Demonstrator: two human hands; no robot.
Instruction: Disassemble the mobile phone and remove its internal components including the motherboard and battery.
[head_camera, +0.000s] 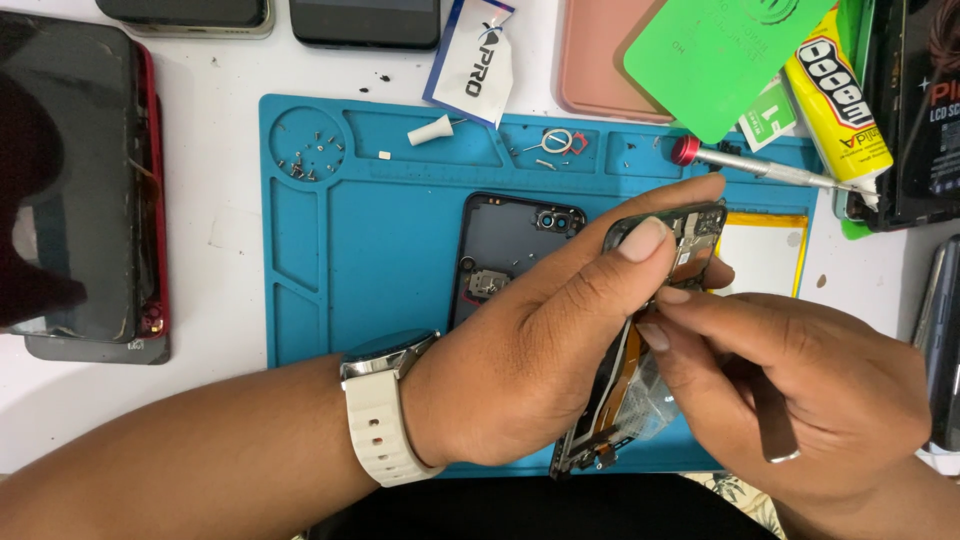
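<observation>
Phone frame (640, 330) in both hands (540, 350); long axis near-vertical, camera end up

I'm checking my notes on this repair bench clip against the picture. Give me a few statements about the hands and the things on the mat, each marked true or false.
1. The left hand grips the opened phone body. True.
2. The right hand is empty. False: it holds a slim metal tool.
3. A dark phone back cover lies on the blue mat. True.
4. The wrist with the white-strapped watch is the right one. False: it is the left.
5. The red-capped screwdriver is in the left hand. False: it lies at the mat's top edge, apart from both hands.
</observation>
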